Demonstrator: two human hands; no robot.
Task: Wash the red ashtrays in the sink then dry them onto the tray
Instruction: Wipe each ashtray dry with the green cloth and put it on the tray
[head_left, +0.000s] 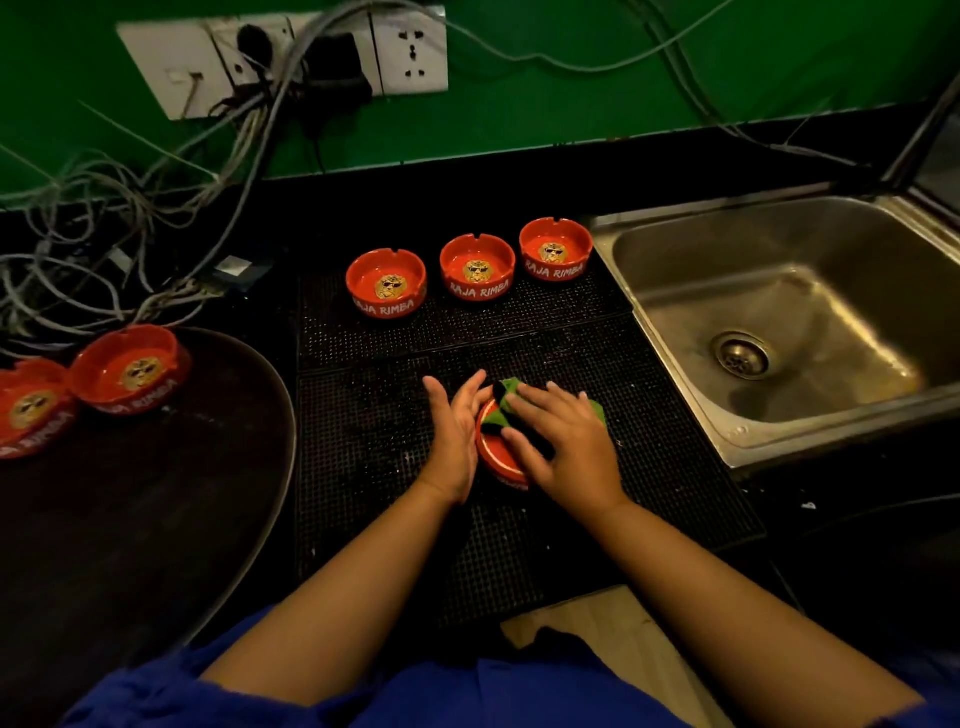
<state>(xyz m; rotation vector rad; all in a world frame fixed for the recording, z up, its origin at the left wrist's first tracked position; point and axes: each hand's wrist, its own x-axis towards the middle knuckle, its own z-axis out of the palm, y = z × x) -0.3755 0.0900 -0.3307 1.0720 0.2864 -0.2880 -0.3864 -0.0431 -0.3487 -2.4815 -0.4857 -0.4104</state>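
Observation:
A red ashtray (500, 457) sits on the black rubber mat (374, 447) in front of me. My left hand (454, 436) rests flat against its left side, fingers apart. My right hand (563, 441) presses a green cloth (511, 389) down into the ashtray. Three more red ashtrays (385, 283) (477, 267) (555, 249) stand in a row at the back of the mat. Two red ashtrays (132, 371) (31, 408) lie on the dark round tray (156, 519) at the left. The steel sink (779, 322) is at the right.
A tangle of grey cables (119, 234) lies on the counter at the back left, under wall sockets (291, 57) on a green wall. A pale board (613, 623) pokes out below the mat's front edge.

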